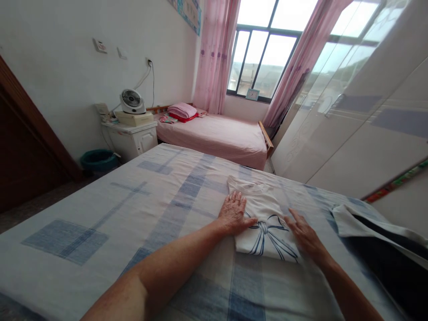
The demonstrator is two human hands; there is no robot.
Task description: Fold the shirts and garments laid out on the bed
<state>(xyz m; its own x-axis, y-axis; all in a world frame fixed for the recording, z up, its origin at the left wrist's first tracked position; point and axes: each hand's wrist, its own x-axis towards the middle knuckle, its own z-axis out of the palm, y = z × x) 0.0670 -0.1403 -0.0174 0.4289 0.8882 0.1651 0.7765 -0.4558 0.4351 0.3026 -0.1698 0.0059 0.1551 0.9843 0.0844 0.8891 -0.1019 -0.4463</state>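
Observation:
A white T-shirt (pixel 259 203) with a dark blue bow print lies folded into a rough rectangle on the bed, its neckline pointing away from me. My left hand (pixel 233 214) rests flat on its left side, fingers stretched out and thumb reaching toward the bow. At the right edge of the shirt is my right hand (pixel 305 234), fingers extended and slightly apart, touching or just beside the cloth. Neither hand grasps anything. Beneath the shirt spreads a white bedsheet (pixel 150 214) with blue blocks and stripes.
A black and white garment (pixel 377 249) lies on the bed at the right. Beyond stands a second bed (pixel 217 136) with pink bedding. A fan (pixel 132 100) sits on the white nightstand (pixel 133 138), near a teal bin (pixel 99 159). A glossy white wardrobe (pixel 341 129) lines the right side.

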